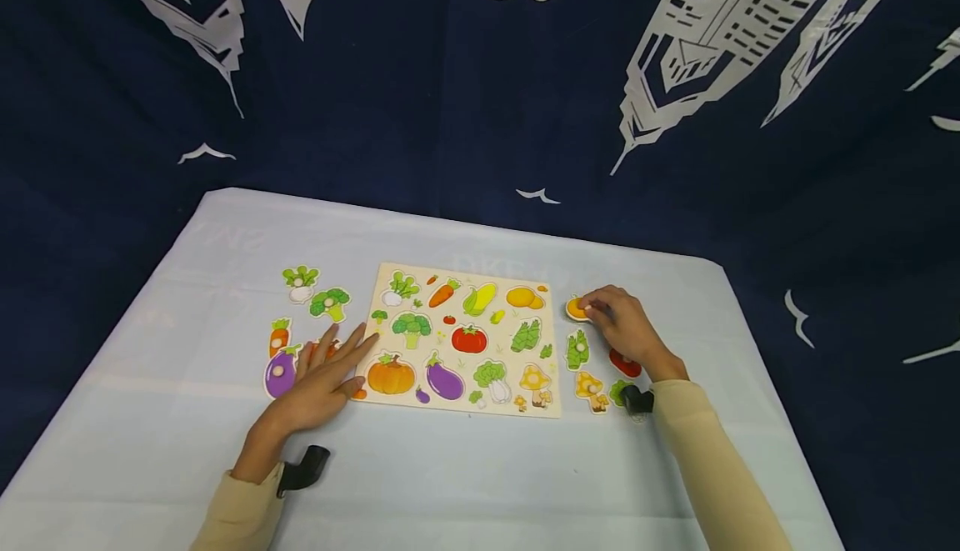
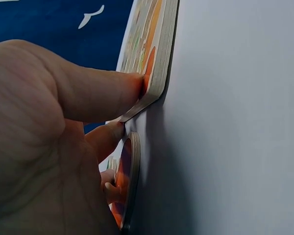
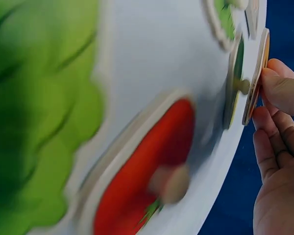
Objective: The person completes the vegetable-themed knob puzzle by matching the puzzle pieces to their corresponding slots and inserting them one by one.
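A wooden puzzle board (image 1: pixel 457 359) printed with vegetables lies on the table. My left hand (image 1: pixel 322 384) spreads over its left edge, with the thumb (image 2: pixel 103 93) on the near corner and straight fingers reaching along the side. Partly hidden under that hand is an orange knobbed piece (image 2: pixel 123 181). To the right of the board, my right hand (image 1: pixel 626 326) pinches a round orange puzzle piece (image 1: pixel 576 309) between thumb and fingers. In the right wrist view this piece (image 3: pixel 257 78) stands tilted beside a green-and-yellow piece (image 3: pixel 233 81).
Left of the board lie turnip (image 1: pixel 302 283), broccoli (image 1: pixel 330 304), carrot (image 1: pixel 279 336) and eggplant (image 1: pixel 280 374) pieces. On the right are a leafy green piece (image 1: pixel 577 351), a mushroom piece (image 1: pixel 590 389), a tomato piece (image 3: pixel 147 171) and another green one (image 3: pixel 39 107).
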`<state>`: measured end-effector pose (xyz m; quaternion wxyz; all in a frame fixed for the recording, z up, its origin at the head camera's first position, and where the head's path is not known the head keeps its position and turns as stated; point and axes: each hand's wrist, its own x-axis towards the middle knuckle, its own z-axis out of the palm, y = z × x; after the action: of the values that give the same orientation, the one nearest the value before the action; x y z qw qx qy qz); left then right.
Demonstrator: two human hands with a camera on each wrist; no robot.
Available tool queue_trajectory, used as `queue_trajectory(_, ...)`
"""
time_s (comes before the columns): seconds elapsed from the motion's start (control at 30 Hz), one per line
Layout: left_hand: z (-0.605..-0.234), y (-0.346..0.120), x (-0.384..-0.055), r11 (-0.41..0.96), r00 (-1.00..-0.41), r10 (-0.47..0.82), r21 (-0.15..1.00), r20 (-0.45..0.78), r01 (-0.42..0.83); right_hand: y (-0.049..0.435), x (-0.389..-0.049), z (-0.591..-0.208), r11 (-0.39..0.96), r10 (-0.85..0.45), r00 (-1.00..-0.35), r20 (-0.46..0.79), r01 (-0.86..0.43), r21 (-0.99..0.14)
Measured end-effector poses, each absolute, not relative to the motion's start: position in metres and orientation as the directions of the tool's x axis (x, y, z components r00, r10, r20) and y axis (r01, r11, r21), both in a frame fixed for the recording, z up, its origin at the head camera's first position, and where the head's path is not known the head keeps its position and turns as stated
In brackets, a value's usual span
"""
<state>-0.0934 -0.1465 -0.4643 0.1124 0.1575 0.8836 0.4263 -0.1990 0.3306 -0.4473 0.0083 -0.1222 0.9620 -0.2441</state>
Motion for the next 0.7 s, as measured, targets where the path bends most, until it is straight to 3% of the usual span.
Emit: queue_trajectory(0.7, -0.464, -0.147, -0.094, 0.606, -0.928, 0.366, 0.775, -0.068, 0.182, 0.29, -0.22, -0.446, 0.82, -0.31, -0.949, 0.059, -0.298, -0.488)
